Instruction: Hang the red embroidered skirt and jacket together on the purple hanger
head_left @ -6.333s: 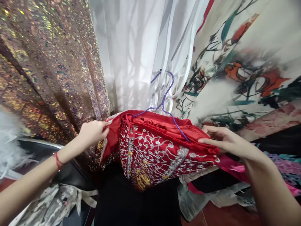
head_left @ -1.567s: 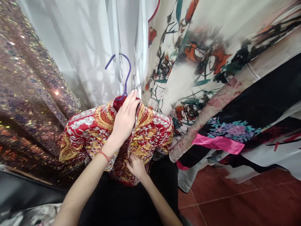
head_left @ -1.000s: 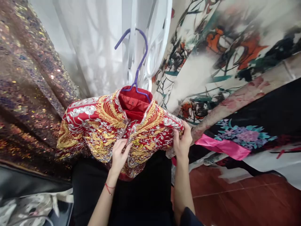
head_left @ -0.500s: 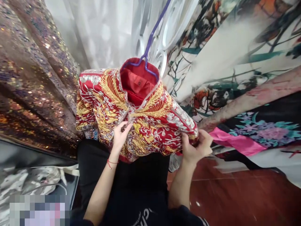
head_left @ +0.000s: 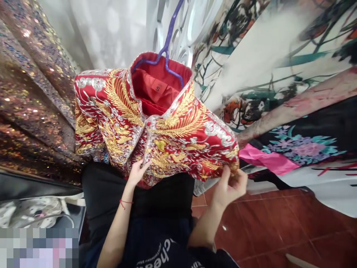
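A red jacket (head_left: 173, 152) with gold and silver embroidery hangs in front of me on a purple hanger (head_left: 169, 39). Its stand-up collar is closed at the throat, and a label marked S shows inside. Below the collar the front edges part slightly. My left hand (head_left: 138, 172) pinches the front edge at mid-chest, thumb and fingers together. At the end of the sleeve on the right, my right hand (head_left: 232, 186) grips the embroidered cuff between thumb and bent fingers. The jacket's lower part rests over or hangs by my dark-clothed lap; the exact contact is hidden.
Sequined fabric (head_left: 33, 93) hangs close on the left. White patterned cloth (head_left: 251, 74) and a black floral garment (head_left: 306, 145) with a pink band (head_left: 269, 158) hang on the right. A white scrolled frame (head_left: 192, 26) stands behind the hanger. Red tiles (head_left: 264, 219) cover the floor.
My left hand has slid from just under the collar down the front edge. My right hand has moved slightly down at the cuff. The jacket appears nearer and shifted left.
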A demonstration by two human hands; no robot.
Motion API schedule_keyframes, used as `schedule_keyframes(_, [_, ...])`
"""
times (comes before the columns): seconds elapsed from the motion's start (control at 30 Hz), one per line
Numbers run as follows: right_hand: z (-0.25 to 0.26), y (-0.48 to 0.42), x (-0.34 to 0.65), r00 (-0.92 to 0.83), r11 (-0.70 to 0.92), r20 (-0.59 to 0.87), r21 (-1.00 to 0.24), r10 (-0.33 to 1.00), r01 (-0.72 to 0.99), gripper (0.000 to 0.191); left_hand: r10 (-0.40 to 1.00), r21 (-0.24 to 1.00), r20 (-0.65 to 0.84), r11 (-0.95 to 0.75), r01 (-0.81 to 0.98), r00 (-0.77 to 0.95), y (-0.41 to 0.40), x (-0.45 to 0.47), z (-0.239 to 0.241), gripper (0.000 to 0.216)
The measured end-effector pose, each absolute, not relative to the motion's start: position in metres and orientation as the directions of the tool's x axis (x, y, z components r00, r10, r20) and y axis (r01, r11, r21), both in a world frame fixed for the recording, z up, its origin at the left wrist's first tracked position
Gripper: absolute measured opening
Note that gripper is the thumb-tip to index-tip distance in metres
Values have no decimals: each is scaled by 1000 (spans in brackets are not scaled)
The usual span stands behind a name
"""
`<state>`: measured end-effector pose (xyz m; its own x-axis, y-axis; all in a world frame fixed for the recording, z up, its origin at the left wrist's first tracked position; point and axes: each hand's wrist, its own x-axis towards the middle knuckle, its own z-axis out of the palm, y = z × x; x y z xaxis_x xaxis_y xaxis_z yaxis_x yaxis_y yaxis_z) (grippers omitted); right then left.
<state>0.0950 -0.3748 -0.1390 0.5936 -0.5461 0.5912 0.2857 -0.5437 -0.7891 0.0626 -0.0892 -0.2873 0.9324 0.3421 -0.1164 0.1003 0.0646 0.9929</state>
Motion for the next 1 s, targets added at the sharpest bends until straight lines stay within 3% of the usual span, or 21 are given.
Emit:
schedule_keyframes(0.13, [-129,-376,90,462,-591,657,-748,-595,301,34,441,986,-147,136,96,885,-88,74,-292,45])
schedule_keyframes(0.3, [-145,-380,97,695,-599,567,-764,-442,242,36,435,950,-245,287,124,866,-96,94,-305,29])
schedule_keyframes(0.37, [-146,-380,97,689,-600,571,-762,-446,242,33,404,913,-296,387,131,866,-96,94,-309,26])
schedule_keyframes(0.43, [-143,-372,92,574,-624,659,-722,-487,300,28,371,854,-362,500,145,855,-92,86,-313,29])
schedule_keyframes(0.53, [-137,-344,78,275,-664,823,-565,-497,491,16,334,724,-484,672,156,809,-81,62,-323,36])
schedule_keyframes(0.57, [-137,-331,73,247,-645,857,-505,-452,574,13,328,675,-518,725,141,790,-76,52,-327,33])
schedule_keyframes(0.63, [-142,-303,66,392,-534,885,-464,-249,707,10,347,586,-565,808,68,749,-65,35,-336,20])
schedule_keyframes(0.73, [-160,-263,67,690,-371,693,-597,208,711,9,438,507,-613,857,-98,657,-49,21,-348,22])
schedule_keyframes(0.77, [-167,-254,71,733,-355,609,-642,301,679,11,463,490,-629,860,-144,624,-44,20,-351,24])
schedule_keyframes(0.83, [-180,-242,85,772,-350,505,-694,385,629,16,483,459,-656,865,-201,579,-36,21,-355,22])
schedule_keyframes(1.0, [-197,-235,124,811,-428,472,-690,346,584,26,409,385,-676,905,-178,613,-36,22,-352,9])
